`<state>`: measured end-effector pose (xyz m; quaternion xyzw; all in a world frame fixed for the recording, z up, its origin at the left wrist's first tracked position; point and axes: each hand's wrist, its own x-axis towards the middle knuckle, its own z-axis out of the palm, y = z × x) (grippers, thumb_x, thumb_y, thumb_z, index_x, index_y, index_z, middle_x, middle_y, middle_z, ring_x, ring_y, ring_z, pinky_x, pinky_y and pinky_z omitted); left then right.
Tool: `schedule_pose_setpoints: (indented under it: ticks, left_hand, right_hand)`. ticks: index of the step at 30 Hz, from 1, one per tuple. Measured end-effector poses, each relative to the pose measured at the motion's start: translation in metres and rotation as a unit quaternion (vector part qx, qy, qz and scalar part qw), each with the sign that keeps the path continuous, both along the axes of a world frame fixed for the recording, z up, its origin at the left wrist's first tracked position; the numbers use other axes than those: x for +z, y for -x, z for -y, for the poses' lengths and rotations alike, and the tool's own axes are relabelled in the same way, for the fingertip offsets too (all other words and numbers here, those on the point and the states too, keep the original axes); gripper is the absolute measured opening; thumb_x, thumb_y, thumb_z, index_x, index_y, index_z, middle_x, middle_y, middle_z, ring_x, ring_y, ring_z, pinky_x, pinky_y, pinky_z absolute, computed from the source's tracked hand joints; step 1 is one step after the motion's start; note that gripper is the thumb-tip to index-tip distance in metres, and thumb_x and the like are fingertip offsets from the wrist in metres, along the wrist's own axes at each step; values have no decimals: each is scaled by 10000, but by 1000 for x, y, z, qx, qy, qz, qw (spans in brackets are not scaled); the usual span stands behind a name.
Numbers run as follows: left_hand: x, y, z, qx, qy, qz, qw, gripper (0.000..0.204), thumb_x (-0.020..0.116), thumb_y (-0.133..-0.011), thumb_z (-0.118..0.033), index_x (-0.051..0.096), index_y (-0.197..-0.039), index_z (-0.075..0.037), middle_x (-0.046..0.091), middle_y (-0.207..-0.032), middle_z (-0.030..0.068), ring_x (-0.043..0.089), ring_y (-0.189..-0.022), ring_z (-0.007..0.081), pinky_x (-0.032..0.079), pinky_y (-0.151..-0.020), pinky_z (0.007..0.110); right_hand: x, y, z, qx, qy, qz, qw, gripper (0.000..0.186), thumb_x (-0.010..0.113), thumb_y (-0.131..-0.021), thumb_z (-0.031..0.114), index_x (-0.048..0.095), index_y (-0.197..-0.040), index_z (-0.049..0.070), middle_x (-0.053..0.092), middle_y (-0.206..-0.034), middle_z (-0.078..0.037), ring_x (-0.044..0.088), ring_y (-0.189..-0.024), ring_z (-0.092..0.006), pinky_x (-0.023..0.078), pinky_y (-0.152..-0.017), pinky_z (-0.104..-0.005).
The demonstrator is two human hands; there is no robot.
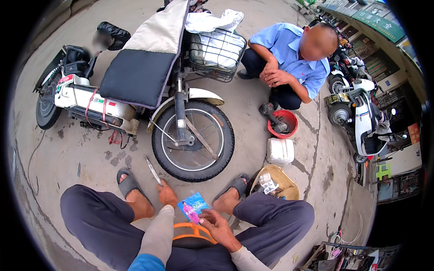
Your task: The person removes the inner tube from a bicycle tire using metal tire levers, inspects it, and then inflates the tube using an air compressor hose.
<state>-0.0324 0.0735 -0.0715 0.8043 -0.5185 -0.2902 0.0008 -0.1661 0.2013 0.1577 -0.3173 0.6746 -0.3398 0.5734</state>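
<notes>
My left hand (167, 195) grips the end of a long silver metal bar (151, 169) that lies angled over the pavement between my sandalled feet. My right hand (217, 226) holds a flat blue packet (192, 203) with a pink figure printed on it, above an orange-rimmed round seat or stool (193, 230) between my legs. Just beyond them is the front wheel (212, 151) of a parked electric scooter (113, 110), with a strip of metal (202, 142) slanting across its spokes.
A person in a blue shirt (298, 67) squats at upper right beside a red bowl with tools (289, 128). A white bundle (280, 151) and an open tan bag (285, 183) lie to my right. More scooters (366, 122) line the storefronts. A wire basket (217, 63) holds white cloth.
</notes>
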Motion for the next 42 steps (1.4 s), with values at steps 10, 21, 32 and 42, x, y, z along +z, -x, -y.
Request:
schedule_pose_setpoints:
  ticks: [10,21,32,42]
  left_hand:
    - [10,-10,4,1,16,6,1000,412,506,-926,-58,413,-1323,-120,430,-1206,211,525,-1079,429,480,-897,487]
    - [-2,-22,7,-8,10,-86,996,682,587,-802,16,269,-1394,-99,532,-1218,313,575,-1077,487,460,-932,498]
    - [110,-2,8,117,-91,-222,964,492,510,-867,-125,343,-1308,17,676,-911,275,674,-866,438,521,-786,494]
    - [276,-53,12,-155,-299,-454,825,192,581,-950,-185,555,-1065,-33,528,-673,24,404,-423,90,298,-373,242]
  right_hand:
    - [-10,-13,34,25,25,-22,999,421,648,-927,190,530,-1285,4,688,-1103,-109,656,-1013,-206,506,-864,-337]
    - [-4,-19,32,6,61,-37,997,416,640,-927,209,540,-1266,-11,691,-1104,-132,663,-1029,-242,516,-874,-359]
    - [-17,-9,47,-1,63,-139,988,433,641,-885,107,530,-1290,1,664,-1167,-170,665,-1029,-285,522,-879,-375]
    - [-17,-9,45,208,167,-427,864,475,636,-807,63,572,-1277,100,587,-1246,-98,449,-1302,-305,300,-1106,-555]
